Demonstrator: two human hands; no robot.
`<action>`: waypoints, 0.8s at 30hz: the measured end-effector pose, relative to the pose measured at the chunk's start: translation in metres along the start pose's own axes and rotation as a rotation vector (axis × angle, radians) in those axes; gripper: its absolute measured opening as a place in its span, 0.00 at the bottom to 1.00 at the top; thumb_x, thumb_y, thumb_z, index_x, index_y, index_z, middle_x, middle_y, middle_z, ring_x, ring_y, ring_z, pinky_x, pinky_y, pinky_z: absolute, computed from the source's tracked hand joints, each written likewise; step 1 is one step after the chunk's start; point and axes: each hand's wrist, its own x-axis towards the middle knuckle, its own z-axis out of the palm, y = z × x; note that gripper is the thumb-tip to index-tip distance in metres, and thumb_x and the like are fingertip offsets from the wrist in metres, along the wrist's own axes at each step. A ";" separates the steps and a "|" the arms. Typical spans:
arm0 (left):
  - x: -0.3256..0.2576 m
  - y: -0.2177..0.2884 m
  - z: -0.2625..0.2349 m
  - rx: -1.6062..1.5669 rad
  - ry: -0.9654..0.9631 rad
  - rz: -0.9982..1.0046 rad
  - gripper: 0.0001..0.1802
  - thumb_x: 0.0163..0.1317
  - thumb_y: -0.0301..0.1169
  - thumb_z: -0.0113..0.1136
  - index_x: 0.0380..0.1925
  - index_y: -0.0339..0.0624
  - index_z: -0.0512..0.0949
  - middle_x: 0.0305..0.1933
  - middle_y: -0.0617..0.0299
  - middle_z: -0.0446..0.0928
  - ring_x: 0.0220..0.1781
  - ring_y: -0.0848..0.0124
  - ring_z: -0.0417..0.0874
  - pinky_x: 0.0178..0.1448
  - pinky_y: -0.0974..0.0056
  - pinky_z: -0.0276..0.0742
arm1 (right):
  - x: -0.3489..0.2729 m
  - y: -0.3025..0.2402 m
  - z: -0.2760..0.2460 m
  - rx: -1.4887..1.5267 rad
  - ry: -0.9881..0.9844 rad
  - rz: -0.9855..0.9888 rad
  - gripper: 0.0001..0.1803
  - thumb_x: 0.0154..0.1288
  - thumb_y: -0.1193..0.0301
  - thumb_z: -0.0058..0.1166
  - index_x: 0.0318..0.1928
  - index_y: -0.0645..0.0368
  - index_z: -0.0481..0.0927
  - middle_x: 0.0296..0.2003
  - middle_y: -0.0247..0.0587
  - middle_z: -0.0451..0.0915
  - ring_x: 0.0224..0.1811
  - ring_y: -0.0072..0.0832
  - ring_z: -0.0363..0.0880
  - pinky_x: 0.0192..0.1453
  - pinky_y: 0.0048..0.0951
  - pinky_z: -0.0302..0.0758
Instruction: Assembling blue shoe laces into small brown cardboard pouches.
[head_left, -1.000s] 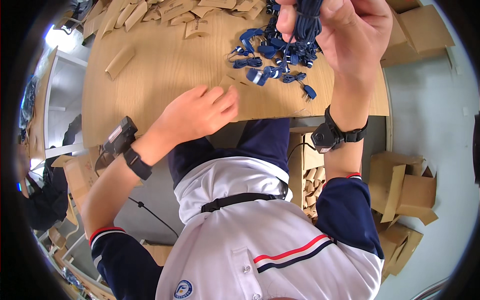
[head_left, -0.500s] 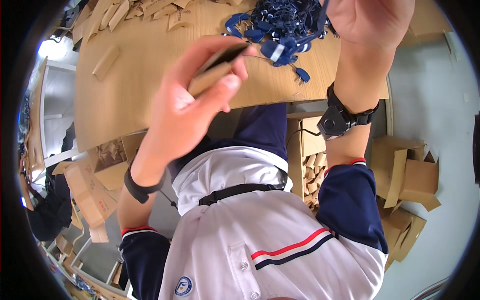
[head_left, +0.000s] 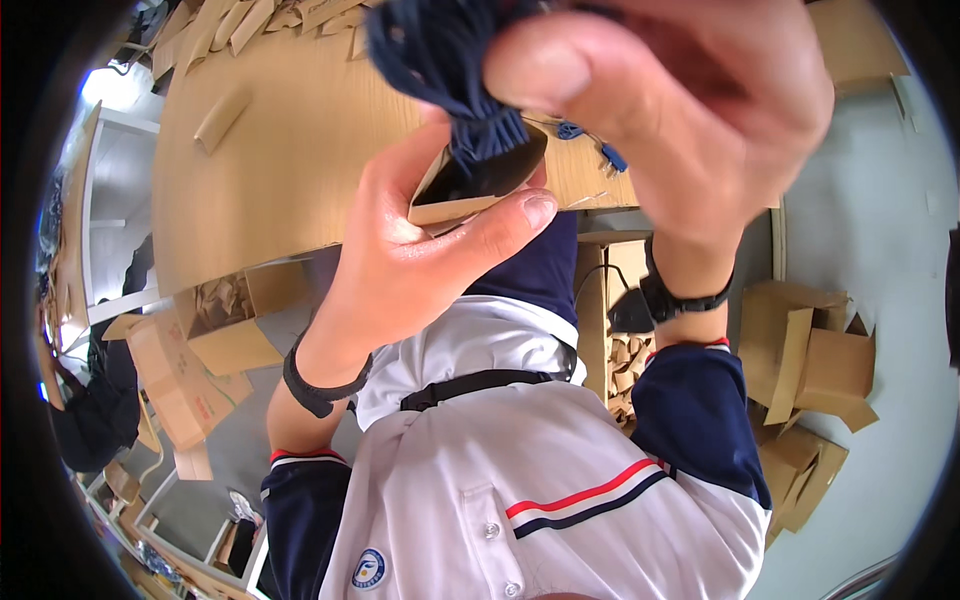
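Note:
My left hand (head_left: 390, 250) is closed around a small brown cardboard pillow box (head_left: 462, 212), its dark mouth squeezed wide and facing up. Above that mouth, my right hand (head_left: 670, 120) pinches a bundled dark blue earphone cable (head_left: 440, 60). The lower end of the bundle overlaps the opening; how deep it reaches inside I cannot tell. A blue two-pin plug (head_left: 613, 158) shows beside my right hand near the table edge. My right hand and the bundle hide the earphone pile behind them.
Flat brown pillow boxes (head_left: 240, 25) lie heaped at the far left of the wooden table (head_left: 250, 200), with a single one (head_left: 222, 120) nearer. Below the table stand an open carton (head_left: 630, 370) of small boxes and another carton (head_left: 235, 340) at left. More open cartons (head_left: 810, 350) sit on the right-hand floor.
My right hand has come down and nearer from the far pile, bringing the earphone bundle to the box. My left hand has moved right, turning the box mouth upward.

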 end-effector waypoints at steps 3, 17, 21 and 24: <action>-0.002 0.000 0.006 -0.326 0.089 -0.068 0.14 0.60 0.28 0.68 0.42 0.33 0.79 0.36 0.61 0.82 0.38 0.73 0.84 0.43 0.63 0.85 | -0.007 -0.008 0.007 -0.088 -0.039 -0.108 0.12 0.66 0.74 0.58 0.49 0.62 0.79 0.41 0.52 0.84 0.45 0.41 0.84 0.50 0.35 0.78; 0.006 -0.020 -0.035 -0.331 -0.108 -0.219 0.16 0.61 0.28 0.67 0.45 0.29 0.78 0.34 0.55 0.82 0.33 0.71 0.85 0.33 0.66 0.85 | -0.017 0.001 0.036 -0.253 0.011 -0.194 0.15 0.50 0.78 0.65 0.42 0.58 0.88 0.40 0.45 0.85 0.44 0.33 0.81 0.64 0.48 0.71; 0.007 -0.044 -0.037 -0.171 -0.075 -0.282 0.18 0.60 0.28 0.65 0.48 0.30 0.77 0.35 0.56 0.83 0.30 0.73 0.84 0.32 0.68 0.82 | -0.024 0.011 0.043 -0.271 -0.043 -0.161 0.19 0.48 0.82 0.65 0.44 0.58 0.87 0.33 0.42 0.86 0.37 0.32 0.83 0.69 0.48 0.67; 0.008 -0.060 -0.046 -0.062 -0.107 -0.321 0.18 0.59 0.30 0.67 0.48 0.33 0.78 0.35 0.59 0.83 0.27 0.73 0.84 0.31 0.70 0.79 | -0.031 0.009 0.050 -0.251 -0.145 0.170 0.19 0.50 0.84 0.62 0.45 0.60 0.84 0.28 0.40 0.85 0.33 0.32 0.84 0.74 0.48 0.63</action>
